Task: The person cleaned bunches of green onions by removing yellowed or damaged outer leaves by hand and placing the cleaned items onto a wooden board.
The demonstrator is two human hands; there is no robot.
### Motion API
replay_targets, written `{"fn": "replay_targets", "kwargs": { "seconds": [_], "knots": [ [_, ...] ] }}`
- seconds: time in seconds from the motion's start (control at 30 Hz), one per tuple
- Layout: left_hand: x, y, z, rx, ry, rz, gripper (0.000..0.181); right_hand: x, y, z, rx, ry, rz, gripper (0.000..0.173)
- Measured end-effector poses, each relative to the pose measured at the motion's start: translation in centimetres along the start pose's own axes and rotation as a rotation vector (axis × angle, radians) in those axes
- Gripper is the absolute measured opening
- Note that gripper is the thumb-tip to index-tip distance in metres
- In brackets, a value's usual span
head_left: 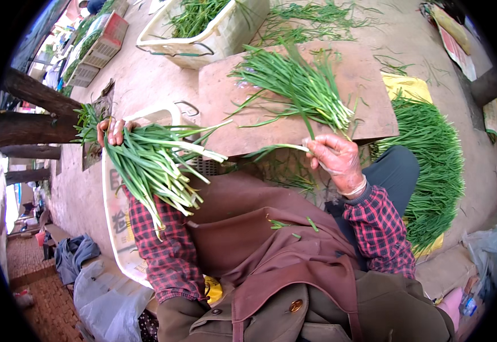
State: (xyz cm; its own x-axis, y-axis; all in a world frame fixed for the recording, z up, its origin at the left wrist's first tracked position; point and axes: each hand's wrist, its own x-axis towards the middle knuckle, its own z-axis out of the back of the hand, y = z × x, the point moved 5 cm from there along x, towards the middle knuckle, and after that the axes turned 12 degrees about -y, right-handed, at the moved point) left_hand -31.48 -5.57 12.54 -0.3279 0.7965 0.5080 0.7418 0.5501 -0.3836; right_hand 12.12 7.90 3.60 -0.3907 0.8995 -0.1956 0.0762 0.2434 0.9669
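Note:
My left hand [115, 131] is closed around a loose bunch of green leafy stalks [158, 158], which look like garlic chives; their pale ends point right and down over my sleeve and the white crate. My right hand [334, 160], in a thin clear glove with a band at the wrist, pinches a single stalk [289, 146] by its pale end, just off the near edge of the board. Another pile of stalks [293, 87] lies on the brown board [222, 102], pale ends towards the lower right. Short green scraps [280, 224] rest on my brown apron [248, 226].
One white plastic crate [111, 213] stands under my left arm; another [235, 32] with greens is beyond the board. A large heap of chives [432, 171] lies on yellow sacking [406, 85] at right. Loose greens litter the ground. Tree trunks [39, 128] stand at left.

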Motion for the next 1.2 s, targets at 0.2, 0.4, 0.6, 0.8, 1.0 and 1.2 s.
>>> {"fn": "replay_targets", "kwargs": {
  "seconds": [0.2, 0.4, 0.6, 0.8, 1.0, 1.2],
  "knots": [
    [0.3, 4.0, -0.8, -0.023, -0.156, 0.120, 0.030, 2.7, 6.8, 1.2, 0.174, -0.096, 0.229, 0.015],
    [0.4, 10.1, -2.2, 0.037, -0.560, 0.298, 0.025, 2.2, 10.2, -4.2, 0.324, -0.057, 0.378, 0.013],
    [1.1, 12.5, -3.4, 0.273, -0.480, 0.331, 0.026, 0.5, 8.7, -9.1, 0.158, 0.106, 0.553, 0.009],
    [0.8, 10.4, -2.2, 0.326, -0.659, 0.225, 0.024, -0.2, 3.1, -9.2, 0.048, 0.135, 0.307, 0.009],
    [0.4, 9.4, -0.5, 0.220, -0.624, 0.182, 0.019, 0.0, 1.2, -9.4, 0.050, 0.113, 0.243, 0.009],
    [0.6, 8.5, 0.5, 0.155, -0.574, 0.240, 0.021, 0.2, -3.0, -6.0, -0.065, -0.025, 0.175, 0.011]
  ]
}}
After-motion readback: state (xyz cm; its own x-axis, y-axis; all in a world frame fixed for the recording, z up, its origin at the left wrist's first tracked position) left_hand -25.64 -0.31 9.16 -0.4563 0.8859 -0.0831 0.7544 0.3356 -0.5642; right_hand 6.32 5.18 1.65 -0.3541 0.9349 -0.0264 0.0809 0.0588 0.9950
